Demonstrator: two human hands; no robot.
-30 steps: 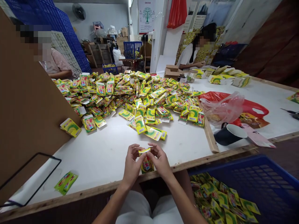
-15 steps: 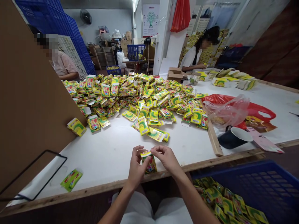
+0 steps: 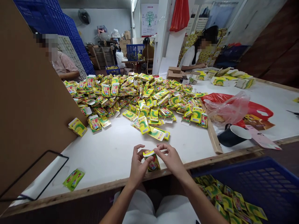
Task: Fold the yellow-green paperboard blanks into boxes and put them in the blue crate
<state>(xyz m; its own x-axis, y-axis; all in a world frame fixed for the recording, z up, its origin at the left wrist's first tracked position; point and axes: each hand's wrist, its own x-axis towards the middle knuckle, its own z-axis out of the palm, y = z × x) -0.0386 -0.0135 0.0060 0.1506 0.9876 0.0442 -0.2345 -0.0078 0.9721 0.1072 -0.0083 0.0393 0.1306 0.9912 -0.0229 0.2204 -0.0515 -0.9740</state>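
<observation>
A small yellow-green carton (image 3: 153,165) stands upright at the table's front edge, its top flap toward me. My left hand (image 3: 139,163) is closed around its left side, the thumb across the front. With thumb and forefinger together, my right hand (image 3: 168,155) pinches the upper right corner of the carton by the flap. Beyond both hands, a large heap of similar small cartons (image 3: 130,90) covers the back of the table, several with their flaps sticking up. A green sachet (image 3: 73,179) lies flat on the left.
A brown cardboard sheet (image 3: 35,102) and a black wire frame (image 3: 54,151) stand at left. To the right are a wooden strip (image 3: 213,137), a dark mug (image 3: 230,137) on its side and a red bag (image 3: 259,109). Below right, a blue basket (image 3: 275,174) holds cartons. Other people sit behind.
Both hands stay on the carton. The right fingers have shifted slightly along the top flap, which looks pressed lower. The whole view has moved a little.
</observation>
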